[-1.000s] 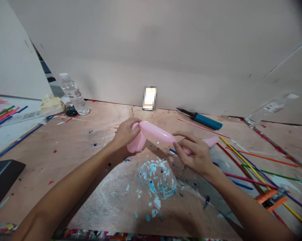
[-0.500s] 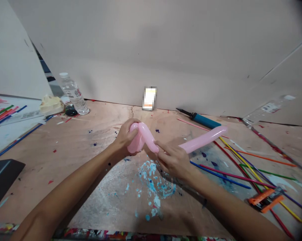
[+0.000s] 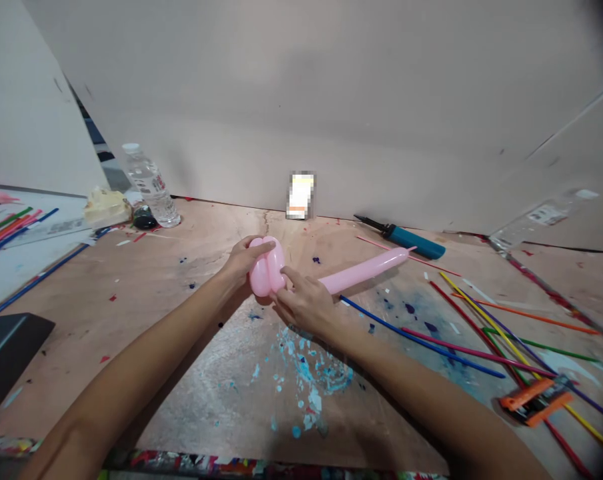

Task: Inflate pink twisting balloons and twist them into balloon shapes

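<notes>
A long pink modelling balloon [image 3: 364,270] is held between both hands over the middle of the table. My left hand [image 3: 241,259] is closed on its folded end, where two inflated lengths lie side by side. My right hand [image 3: 306,300] grips the balloon lower down, near the bottom of the fold, with its fingers against the second length. Past the right hand, the straight part stretches out to the right and ends in a thin uninflated tip. The section inside the right fingers is hidden.
A blue hand pump [image 3: 414,241] lies at the back right. Several uninflated balloons, such as a yellow one [image 3: 501,327], are strewn on the right beside an orange-and-black tool [image 3: 536,401]. Water bottles [image 3: 154,190] stand against the wall, near a pixelated phone-like object [image 3: 300,195].
My right hand has moved left to meet my left hand, bringing the second balloon length beside the first. The straight tail has shifted left with it.
</notes>
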The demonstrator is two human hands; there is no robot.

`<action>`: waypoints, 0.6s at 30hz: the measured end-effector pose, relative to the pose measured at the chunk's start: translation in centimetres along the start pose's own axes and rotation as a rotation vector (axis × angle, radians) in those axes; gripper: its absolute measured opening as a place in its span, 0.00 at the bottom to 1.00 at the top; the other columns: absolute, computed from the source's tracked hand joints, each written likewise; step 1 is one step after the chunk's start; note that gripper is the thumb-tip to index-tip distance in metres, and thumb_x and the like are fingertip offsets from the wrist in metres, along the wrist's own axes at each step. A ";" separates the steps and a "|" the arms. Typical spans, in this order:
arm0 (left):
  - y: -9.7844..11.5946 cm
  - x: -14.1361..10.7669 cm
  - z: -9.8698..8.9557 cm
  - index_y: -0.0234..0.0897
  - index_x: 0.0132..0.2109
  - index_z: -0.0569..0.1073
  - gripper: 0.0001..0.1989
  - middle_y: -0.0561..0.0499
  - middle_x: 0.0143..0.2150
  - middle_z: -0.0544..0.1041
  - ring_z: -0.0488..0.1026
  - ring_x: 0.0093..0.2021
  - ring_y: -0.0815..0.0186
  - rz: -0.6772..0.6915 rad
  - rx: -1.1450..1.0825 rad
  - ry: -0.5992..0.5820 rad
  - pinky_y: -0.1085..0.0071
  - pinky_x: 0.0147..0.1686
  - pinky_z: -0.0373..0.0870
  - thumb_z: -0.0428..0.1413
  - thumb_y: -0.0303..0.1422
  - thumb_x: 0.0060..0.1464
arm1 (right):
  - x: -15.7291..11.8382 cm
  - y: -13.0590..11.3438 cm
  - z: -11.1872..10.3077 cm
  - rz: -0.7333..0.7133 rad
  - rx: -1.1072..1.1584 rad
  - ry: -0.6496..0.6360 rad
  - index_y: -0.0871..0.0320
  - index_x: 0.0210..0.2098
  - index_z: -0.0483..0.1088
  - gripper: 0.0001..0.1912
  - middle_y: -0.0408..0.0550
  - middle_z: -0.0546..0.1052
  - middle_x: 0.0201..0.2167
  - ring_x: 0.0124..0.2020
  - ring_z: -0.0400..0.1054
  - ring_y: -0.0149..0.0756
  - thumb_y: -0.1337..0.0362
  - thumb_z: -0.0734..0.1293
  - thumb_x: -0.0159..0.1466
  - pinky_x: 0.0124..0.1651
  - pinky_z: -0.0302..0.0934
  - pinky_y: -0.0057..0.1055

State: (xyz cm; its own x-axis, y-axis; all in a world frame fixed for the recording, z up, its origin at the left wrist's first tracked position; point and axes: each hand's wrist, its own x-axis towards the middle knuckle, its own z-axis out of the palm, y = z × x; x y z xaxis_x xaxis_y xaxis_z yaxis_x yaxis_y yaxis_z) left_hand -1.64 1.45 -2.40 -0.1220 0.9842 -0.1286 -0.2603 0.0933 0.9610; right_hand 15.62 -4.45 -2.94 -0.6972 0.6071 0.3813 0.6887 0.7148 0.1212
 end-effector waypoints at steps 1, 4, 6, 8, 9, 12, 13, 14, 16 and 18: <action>0.0 0.0 0.0 0.38 0.45 0.72 0.28 0.49 0.35 0.73 0.71 0.30 0.66 0.001 -0.009 0.011 0.69 0.28 0.70 0.67 0.44 0.36 | 0.0 0.0 0.1 0.006 0.002 0.009 0.56 0.39 0.71 0.17 0.59 0.66 0.56 0.43 0.68 0.42 0.54 0.55 0.68 0.41 0.61 0.36; -0.2 0.1 0.3 0.38 0.47 0.71 0.27 0.47 0.39 0.74 0.72 0.34 0.62 0.064 0.078 0.052 0.64 0.33 0.72 0.64 0.45 0.41 | 0.1 0.1 0.7 0.036 -0.021 0.027 0.57 0.42 0.71 0.24 0.61 0.64 0.58 0.44 0.68 0.45 0.45 0.56 0.66 0.42 0.61 0.39; -0.4 0.2 0.4 0.36 0.50 0.70 0.25 0.42 0.45 0.74 0.73 0.42 0.57 0.173 0.284 0.081 0.58 0.43 0.71 0.60 0.44 0.47 | 0.2 0.4 1.1 0.061 -0.039 0.020 0.57 0.42 0.71 0.25 0.62 0.64 0.58 0.44 0.69 0.47 0.43 0.57 0.64 0.42 0.61 0.39; -0.7 0.4 0.2 0.34 0.55 0.67 0.25 0.38 0.55 0.70 0.67 0.56 0.51 0.363 0.582 0.060 0.53 0.57 0.61 0.56 0.39 0.50 | 0.3 0.8 1.5 0.088 -0.038 0.018 0.57 0.41 0.72 0.24 0.61 0.65 0.57 0.43 0.69 0.45 0.44 0.59 0.64 0.42 0.61 0.38; -0.7 0.5 0.0 0.33 0.58 0.65 0.27 0.37 0.61 0.65 0.60 0.62 0.49 0.481 0.728 -0.004 0.51 0.61 0.53 0.54 0.37 0.51 | 0.3 1.1 1.6 0.101 -0.030 0.022 0.57 0.41 0.72 0.23 0.61 0.65 0.56 0.43 0.69 0.44 0.44 0.59 0.64 0.42 0.61 0.37; -0.3 0.8 -1.5 0.35 0.65 0.57 0.31 0.41 0.70 0.49 0.39 0.70 0.52 0.772 1.032 -0.374 0.51 0.66 0.36 0.49 0.32 0.54 | 0.2 2.0 1.8 0.139 0.006 0.048 0.58 0.39 0.72 0.22 0.59 0.66 0.56 0.44 0.69 0.43 0.46 0.59 0.65 0.44 0.61 0.36; 0.1 0.9 -2.1 0.36 0.65 0.57 0.29 0.42 0.71 0.47 0.37 0.71 0.54 0.791 1.092 -0.491 0.52 0.66 0.35 0.47 0.32 0.55 | 0.2 2.3 1.8 0.152 0.017 0.054 0.57 0.38 0.72 0.21 0.59 0.66 0.56 0.44 0.69 0.42 0.47 0.60 0.65 0.44 0.60 0.35; 0.7 0.8 -2.7 0.36 0.65 0.57 0.29 0.43 0.71 0.47 0.36 0.71 0.54 0.774 1.149 -0.574 0.53 0.66 0.36 0.46 0.32 0.56 | 0.2 2.5 1.7 0.165 0.028 0.060 0.57 0.36 0.72 0.20 0.58 0.67 0.56 0.45 0.69 0.42 0.47 0.60 0.65 0.45 0.60 0.35; 2.1 0.6 -3.8 0.38 0.66 0.56 0.32 0.42 0.71 0.46 0.37 0.70 0.52 0.679 1.273 -0.660 0.53 0.66 0.41 0.50 0.36 0.54 | 0.1 3.0 1.5 0.188 0.055 0.077 0.58 0.35 0.71 0.18 0.57 0.68 0.55 0.46 0.69 0.42 0.49 0.62 0.64 0.45 0.60 0.35; 3.5 0.2 -4.4 0.40 0.67 0.53 0.42 0.40 0.70 0.47 0.42 0.69 0.48 0.613 1.393 -0.742 0.53 0.64 0.47 0.57 0.40 0.46 | 0.2 3.5 1.3 0.194 0.095 0.103 0.58 0.36 0.71 0.17 0.56 0.69 0.54 0.45 0.69 0.41 0.50 0.62 0.64 0.45 0.60 0.34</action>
State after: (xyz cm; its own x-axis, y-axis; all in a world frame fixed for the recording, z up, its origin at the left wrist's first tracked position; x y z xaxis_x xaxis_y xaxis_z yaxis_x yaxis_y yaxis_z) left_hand -6.82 1.32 -0.11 0.6705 0.7393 0.0627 0.6808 -0.6466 0.3442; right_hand 17.65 -1.43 -3.65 -0.5264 0.7009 0.4813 0.7824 0.6209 -0.0484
